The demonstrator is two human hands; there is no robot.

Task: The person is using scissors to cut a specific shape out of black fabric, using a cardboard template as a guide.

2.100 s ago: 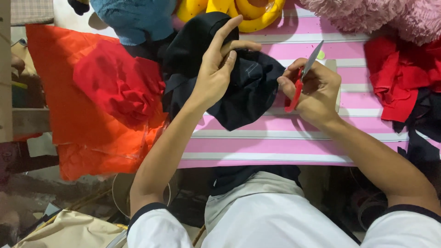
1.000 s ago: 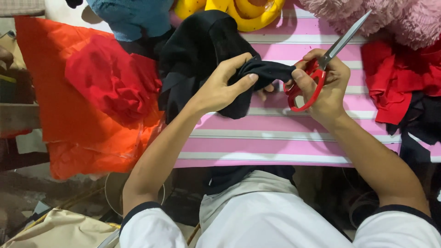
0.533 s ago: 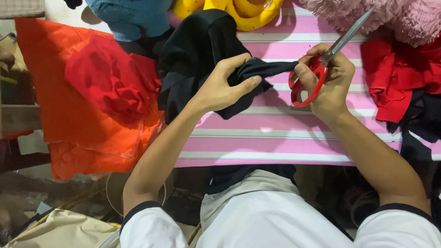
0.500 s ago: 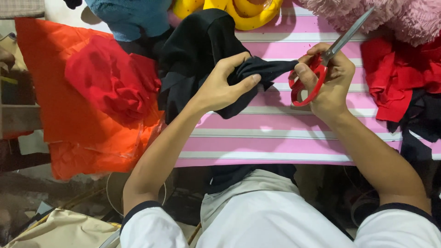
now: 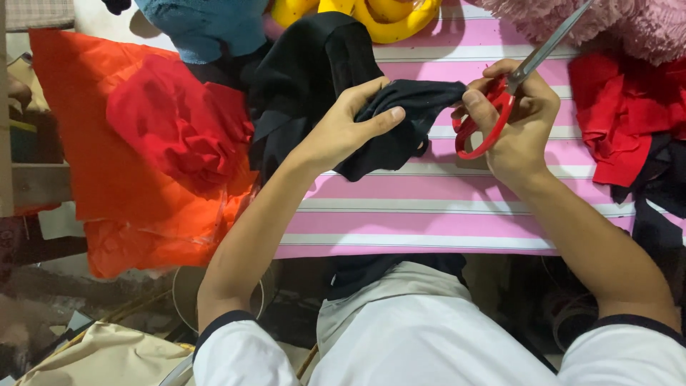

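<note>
A pink cloth with white stripes covers the work surface and fills the middle of the view, its stripes running left to right. To its left hangs a wide sheet of orange fabric, and on top of that lies a crumpled red fabric. More red cloth is heaped at the right edge, with fluffy pink material above it. At the top edge sit a blue fabric piece and a yellow padded shape.

A black fabric lies bunched on the pink cloth near the top centre. One fold of it is drawn out toward the right, so that this part runs roughly level from left to right, its end just beside the scissors' handles.

The left hand is closed on this drawn-out fold, thumb laid along the top and fingers curled beneath, holding it raised off the cloth. The right hand is closed around the scissors, fingers through the red loop handles. The scissors' long axis is slanted: handles low and to the left near the black fold, metal blades pointing up and to the right, toward the fluffy pink material. The blades look closed together, and they point away from the black fabric, not touching it.
</note>
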